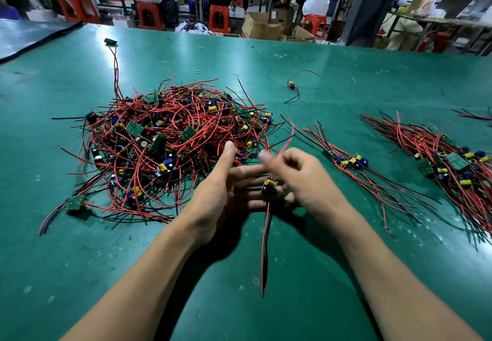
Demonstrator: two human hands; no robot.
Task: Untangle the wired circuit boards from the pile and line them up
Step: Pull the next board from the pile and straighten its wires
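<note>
A big tangled pile [170,141] of small green circuit boards with red and black wires lies at centre left on the green table [346,80]. Just in front of it, my left hand [226,191] is held open, thumb up and fingers straight, and one wired board [269,185] with a yellow capacitor rests against its fingertips. My right hand [298,178] is blurred; its curled fingers pinch that board's red wire above the board. The board's wires hang down toward me. A short row of lined-up boards [351,161] lies to the right.
A larger bundle of lined-up boards [458,162] lies at the far right. One loose wired board [291,85] sits behind the rows, another [110,42] far back left, with a yellow rubber band [197,72] nearby. People sit on red stools beyond the table's far edge.
</note>
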